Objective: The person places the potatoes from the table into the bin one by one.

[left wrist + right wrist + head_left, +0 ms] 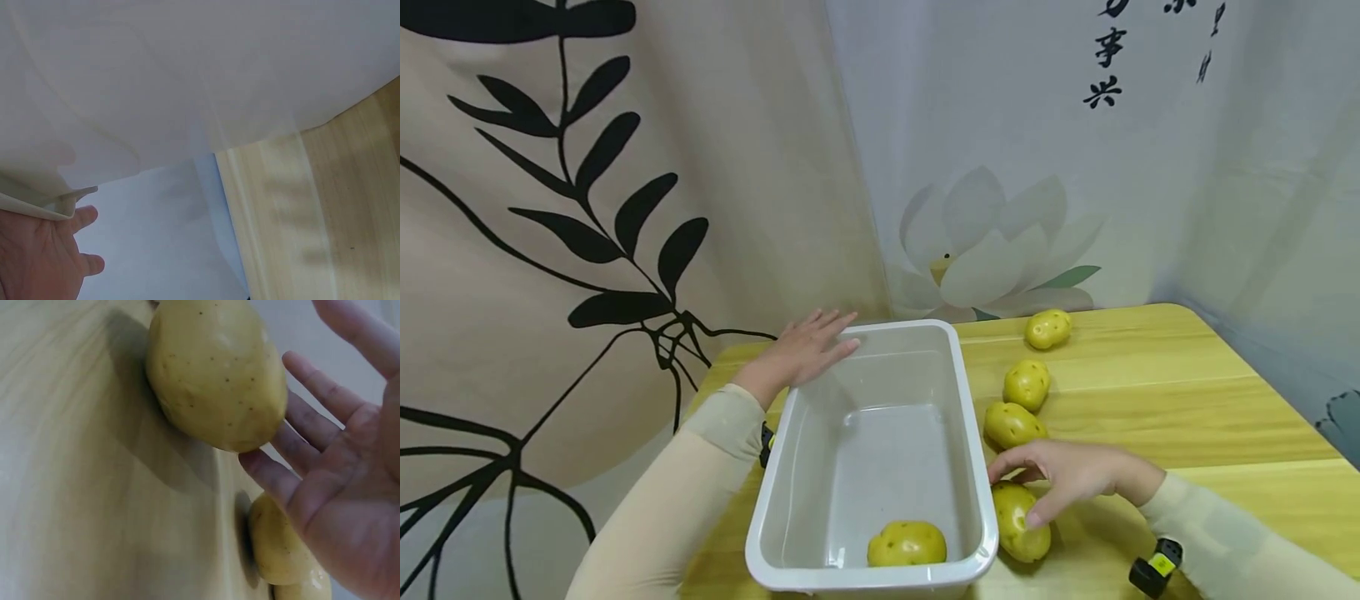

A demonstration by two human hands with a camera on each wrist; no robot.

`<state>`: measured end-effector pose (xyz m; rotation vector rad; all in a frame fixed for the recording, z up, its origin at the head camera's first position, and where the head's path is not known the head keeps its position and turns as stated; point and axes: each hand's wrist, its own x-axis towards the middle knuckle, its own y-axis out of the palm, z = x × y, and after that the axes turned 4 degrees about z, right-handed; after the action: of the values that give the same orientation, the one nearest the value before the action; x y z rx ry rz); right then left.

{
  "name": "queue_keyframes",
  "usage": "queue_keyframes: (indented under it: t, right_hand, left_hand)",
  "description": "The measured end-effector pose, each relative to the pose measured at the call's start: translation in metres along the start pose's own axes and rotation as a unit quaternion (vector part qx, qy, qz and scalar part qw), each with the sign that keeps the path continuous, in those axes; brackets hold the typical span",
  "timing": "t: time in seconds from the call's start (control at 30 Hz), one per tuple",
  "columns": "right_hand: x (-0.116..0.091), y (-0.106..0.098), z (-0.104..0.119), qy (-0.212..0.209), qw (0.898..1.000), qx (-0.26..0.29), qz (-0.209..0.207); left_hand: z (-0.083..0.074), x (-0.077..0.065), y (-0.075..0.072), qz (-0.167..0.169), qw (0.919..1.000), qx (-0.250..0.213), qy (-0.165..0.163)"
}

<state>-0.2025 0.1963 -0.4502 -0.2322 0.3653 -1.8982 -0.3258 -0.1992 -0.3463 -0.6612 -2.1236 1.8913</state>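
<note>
A pale grey plastic bin (887,467) stands on the table, with one potato (907,543) lying at its near end. My left hand (808,350) rests on the bin's far left corner, fingers extended over the rim; the left wrist view shows that hand (40,256) against the rim's underside. Beside the bin's right wall, my right hand (1075,471) hovers around another potato (1021,533), thumb on the near side and fingers on the far side. Seen from the right wrist, the fingers are spread and loosely bent, with fingertips (256,462) right at the potato's skin (219,375).
Beyond the right hand, a potato (1013,425), a second one (1027,385) and a third (1048,328) form a line along the bin's right side. The wooden table (1150,375) ends at a printed curtain (775,167) behind and to the left.
</note>
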Motion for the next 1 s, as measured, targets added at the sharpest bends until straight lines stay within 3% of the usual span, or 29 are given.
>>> queue_keyframes:
  t: [0.37, 0.73, 1.0]
  right_hand:
    - [0.005, 0.010, -0.004, 0.053, 0.998, -0.040, -0.005]
    - [0.001, 0.001, -0.011, 0.046, 0.998, -0.043, 0.009]
    - [-0.003, -0.006, -0.011, 0.069, 0.997, -0.043, 0.002]
  left_hand:
    - [-0.003, -0.003, -0.005, 0.003, 1.0000, -0.001, -0.002]
    - [-0.002, -0.002, -0.002, 0.007, 0.9999, -0.010, 0.001]
    - [-0.001, -0.002, -0.002, 0.003, 1.0000, -0.009, 0.001]
